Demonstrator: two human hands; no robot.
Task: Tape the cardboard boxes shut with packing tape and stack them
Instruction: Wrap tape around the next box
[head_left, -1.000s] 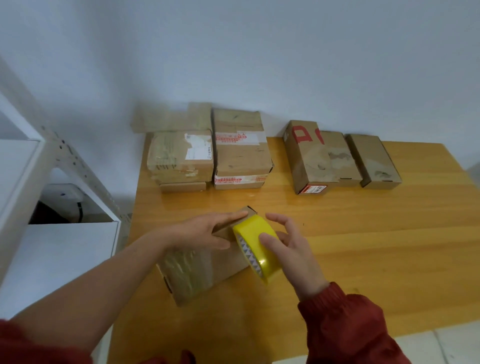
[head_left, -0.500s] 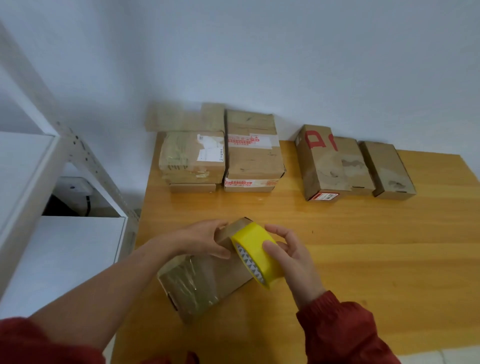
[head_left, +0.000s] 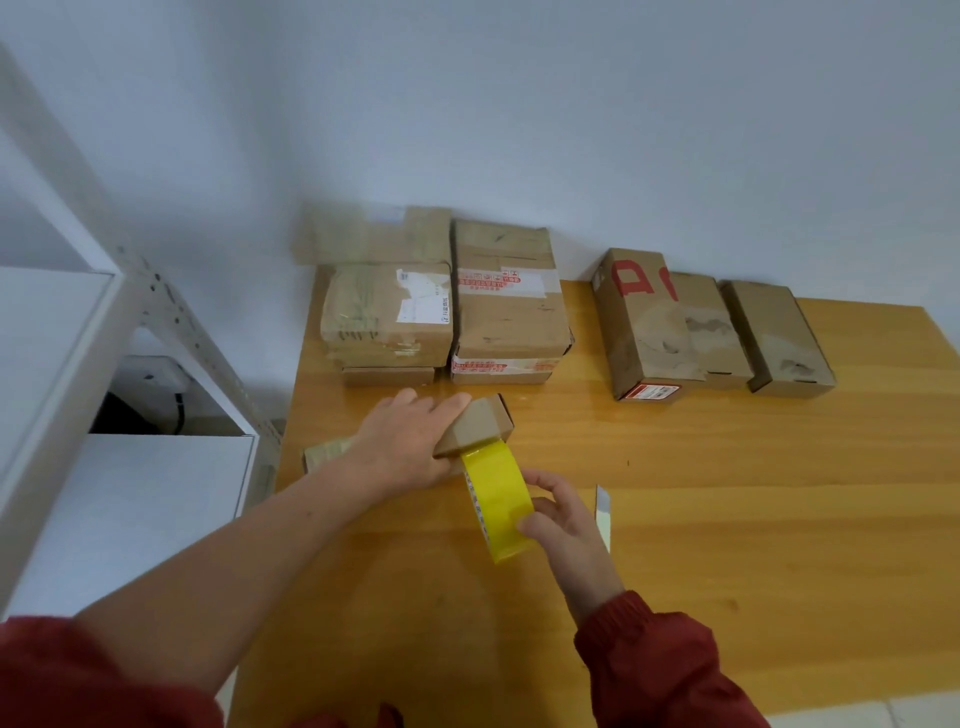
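A small brown cardboard box (head_left: 483, 422) lies on the wooden table (head_left: 727, 519), its left end showing past my forearm. My left hand (head_left: 408, 447) lies flat over the top of it, fingers straight, pressing it down. A yellow roll of packing tape (head_left: 496, 506) stands on edge just in front of the box's near side, touching it. My right hand (head_left: 563, 522) grips the roll from the right, fingers curled over its rim. Whether tape is stuck to the box is hidden by the roll.
Two stacks of taped boxes (head_left: 389, 317) (head_left: 506, 306) stand at the back left against the wall. Three more boxes (head_left: 644, 332) (head_left: 711, 327) (head_left: 779, 338) lie at the back right. A small cutter (head_left: 602, 512) lies right of my hand. White metal shelving (head_left: 156, 312) stands left of the table.
The box has turned and slid away from me under my left hand. The tape roll has come down off the box top to its near side, with my right hand pulling it toward me.
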